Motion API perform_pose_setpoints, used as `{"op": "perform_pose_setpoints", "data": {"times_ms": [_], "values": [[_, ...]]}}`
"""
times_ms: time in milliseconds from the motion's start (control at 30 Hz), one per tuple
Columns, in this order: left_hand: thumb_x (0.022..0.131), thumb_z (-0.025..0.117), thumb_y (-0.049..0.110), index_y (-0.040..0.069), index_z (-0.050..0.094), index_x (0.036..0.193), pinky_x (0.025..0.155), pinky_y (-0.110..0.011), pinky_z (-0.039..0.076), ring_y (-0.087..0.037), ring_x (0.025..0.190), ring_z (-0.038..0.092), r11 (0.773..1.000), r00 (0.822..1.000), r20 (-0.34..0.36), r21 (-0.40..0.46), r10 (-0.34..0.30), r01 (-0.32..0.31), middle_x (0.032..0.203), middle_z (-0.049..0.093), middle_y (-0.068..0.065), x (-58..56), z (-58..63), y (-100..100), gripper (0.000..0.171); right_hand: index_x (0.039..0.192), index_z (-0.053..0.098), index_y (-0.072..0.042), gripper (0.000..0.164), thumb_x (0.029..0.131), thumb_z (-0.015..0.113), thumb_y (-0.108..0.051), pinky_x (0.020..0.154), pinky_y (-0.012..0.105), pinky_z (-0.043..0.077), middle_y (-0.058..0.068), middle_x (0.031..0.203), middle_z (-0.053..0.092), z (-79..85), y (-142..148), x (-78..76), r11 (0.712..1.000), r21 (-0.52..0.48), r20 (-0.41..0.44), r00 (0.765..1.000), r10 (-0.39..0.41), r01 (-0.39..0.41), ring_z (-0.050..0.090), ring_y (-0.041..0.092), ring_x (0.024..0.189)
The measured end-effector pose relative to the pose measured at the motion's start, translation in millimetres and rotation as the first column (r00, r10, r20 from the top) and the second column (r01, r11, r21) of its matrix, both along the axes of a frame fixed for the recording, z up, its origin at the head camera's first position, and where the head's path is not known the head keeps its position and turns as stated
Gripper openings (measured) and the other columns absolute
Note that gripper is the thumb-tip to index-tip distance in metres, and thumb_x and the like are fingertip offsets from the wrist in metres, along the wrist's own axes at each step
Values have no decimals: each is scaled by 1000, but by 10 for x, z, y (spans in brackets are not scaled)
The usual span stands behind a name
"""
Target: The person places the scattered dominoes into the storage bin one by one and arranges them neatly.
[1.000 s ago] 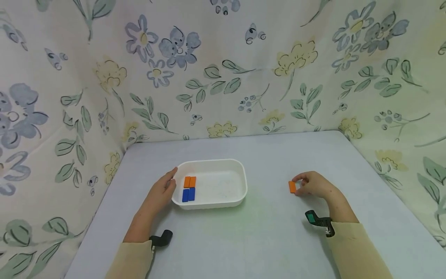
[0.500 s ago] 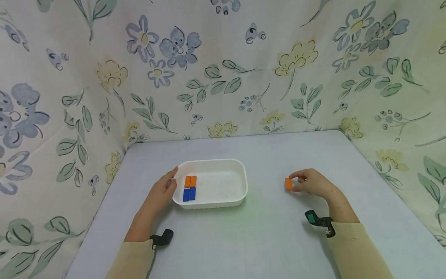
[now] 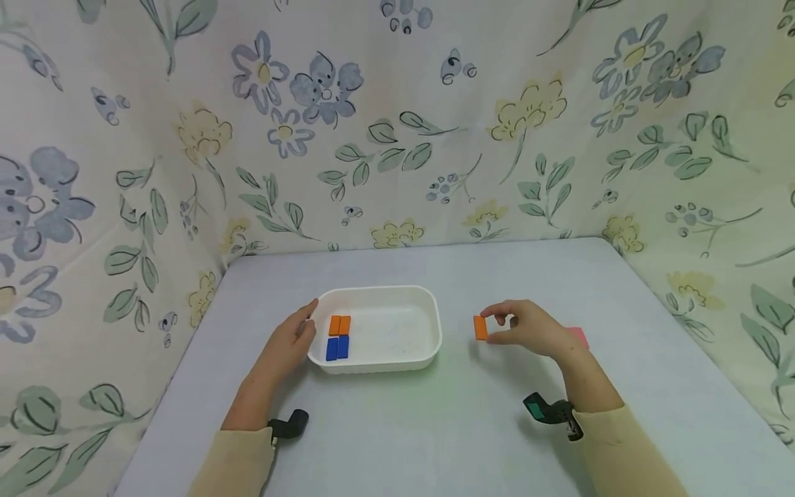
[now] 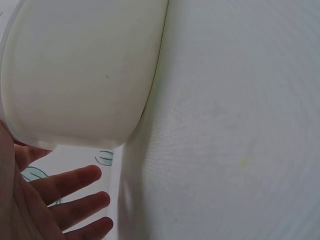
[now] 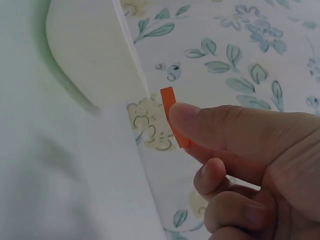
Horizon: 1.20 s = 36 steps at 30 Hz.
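Observation:
Between thumb and fingers my right hand [image 3: 524, 328] pinches a small flat orange tile [image 3: 481, 328], held over the table to the right of the white plastic tray [image 3: 391, 324]. The right wrist view shows this orange tile [image 5: 169, 102] edge-on at the thumb tip. My left hand [image 3: 287, 343] rests against the tray's left end, and in the left wrist view several of its fingers [image 4: 75, 185] stretch out beside the tray wall [image 4: 85, 75]. Inside the tray at the left lie two orange tiles [image 3: 339, 325] above two blue tiles [image 3: 337, 347], set in a tight block.
A pink piece [image 3: 579, 337] lies on the white table [image 3: 397, 428], partly hidden behind my right wrist. Floral cloth [image 3: 397, 138] hangs at the back and along both sides of the table.
My right hand has lifted the orange tile and carried it left toward the tray. The pink piece has come into sight behind the wrist. My left hand stays at the tray.

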<state>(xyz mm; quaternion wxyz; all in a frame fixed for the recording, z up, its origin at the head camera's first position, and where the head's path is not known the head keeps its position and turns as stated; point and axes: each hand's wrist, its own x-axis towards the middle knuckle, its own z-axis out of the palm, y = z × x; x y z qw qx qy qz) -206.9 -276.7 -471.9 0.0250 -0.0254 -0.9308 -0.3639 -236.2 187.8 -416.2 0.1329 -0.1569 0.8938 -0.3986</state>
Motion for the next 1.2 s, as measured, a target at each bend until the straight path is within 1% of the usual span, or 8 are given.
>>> {"op": "perform_pose_setpoints", "data": {"times_ms": [67, 300, 333, 600, 733, 833, 933, 1200], "values": [[107, 41, 29, 20, 29, 160, 116, -57, 25, -33, 148, 26, 1000, 1000, 4, 6, 0, 0, 162, 30, -8, -1, -1, -4, 55, 122, 70, -14, 43, 82, 84, -22, 53, 26, 35, 17, 101, 52, 39, -48, 24, 1000, -6, -9, 1000, 2, -2, 43, 21, 69], [107, 41, 28, 19, 30, 159, 116, -57, 26, -34, 148, 27, 1000, 1000, 4, 14, 3, -3, 161, 31, -10, 16, -24, 1, 54, 120, 72, -15, 41, 82, 84, -23, 54, 27, 38, 11, 97, 54, 112, -243, 48, 999, -15, -40, 999, 31, -32, 48, 23, 75], [107, 41, 28, 19, 30, 159, 115, -57, 26, -34, 148, 27, 1000, 1000, 5, 15, 5, -5, 161, 31, -10, 22, -26, 3, 54, 120, 72, -15, 41, 82, 85, -23, 54, 27, 39, 12, 97, 55, 114, -284, 45, 999, -19, -44, 998, 38, -39, 48, 24, 77], [106, 41, 30, 22, 31, 159, 115, -58, 28, -33, 148, 28, 1000, 1000, 4, 18, 25, -25, 162, 32, -7, 24, -16, 7, 54, 119, 73, -16, 39, 82, 85, -21, 53, 25, 39, 14, 97, 58, 82, -652, 0, 993, -46, -74, 992, 103, -106, 49, 23, 75], [107, 41, 30, 22, 30, 159, 115, -58, 27, -33, 148, 27, 999, 1000, 7, 15, 28, -28, 162, 31, -7, 14, -12, 1, 55, 118, 73, -14, 38, 82, 85, -19, 53, 25, 39, 8, 95, 60, 77, -844, -16, 990, -56, -80, 989, 128, -132, 49, 23, 72], [107, 42, 30, 22, 31, 159, 115, -57, 27, -32, 148, 27, 1000, 1000, 7, 10, 29, -30, 162, 32, -7, 8, -12, 9, 55, 117, 73, -13, 38, 81, 85, -19, 54, 26, 41, 3, 94, 62, 80, -984, -25, 988, -63, -71, 988, 137, -141, 49, 23, 73], [107, 42, 29, 22, 30, 160, 115, -57, 27, -33, 148, 28, 1000, 1000, 5, 7, 29, -29, 161, 32, -7, 9, -14, 16, 55, 117, 73, -14, 38, 81, 85, -18, 55, 26, 42, 0, 95, 63, 68, -1113, -41, 988, -62, -62, 989, 137, -141, 50, 23, 73], [106, 41, 29, 21, 30, 160, 115, -57, 27, -33, 147, 28, 1000, 1000, -3, 0, 21, -21, 161, 32, -9, 5, -18, 6, 55, 116, 74, -15, 37, 81, 86, -19, 59, 27, 43, -1, 96, 64, -3, -1407, -81, 989, -41, -57, 989, 136, -139, 50, 21, 73]]}}
